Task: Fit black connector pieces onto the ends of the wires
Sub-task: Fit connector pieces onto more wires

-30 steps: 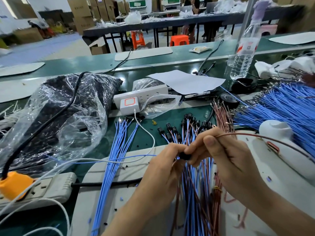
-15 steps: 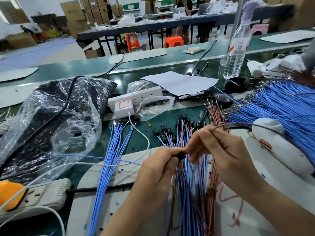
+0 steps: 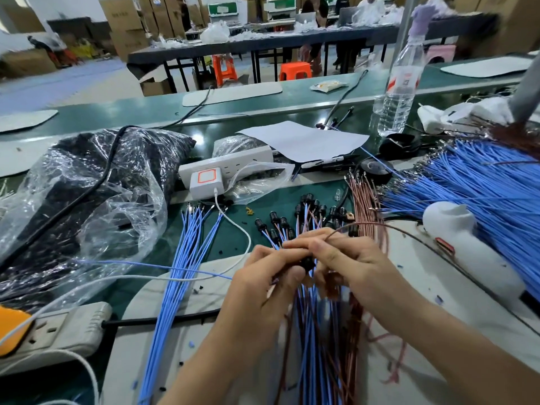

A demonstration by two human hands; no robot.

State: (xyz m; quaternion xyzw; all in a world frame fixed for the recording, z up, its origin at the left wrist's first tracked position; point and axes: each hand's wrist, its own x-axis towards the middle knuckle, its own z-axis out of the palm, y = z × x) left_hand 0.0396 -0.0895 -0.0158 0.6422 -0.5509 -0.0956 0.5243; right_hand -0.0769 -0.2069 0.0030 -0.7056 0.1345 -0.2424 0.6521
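Both hands meet on one black connector [image 3: 307,263] above the wires [image 3: 314,331].
Left hand [image 3: 263,285] pinches the connector; right hand [image 3: 350,264] pinches a brown wire [image 3: 409,232], its tip seemingly at the connector.

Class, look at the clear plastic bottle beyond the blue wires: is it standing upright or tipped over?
Upright. The bottle stands on its base on the green bench, with its cap end at the top.
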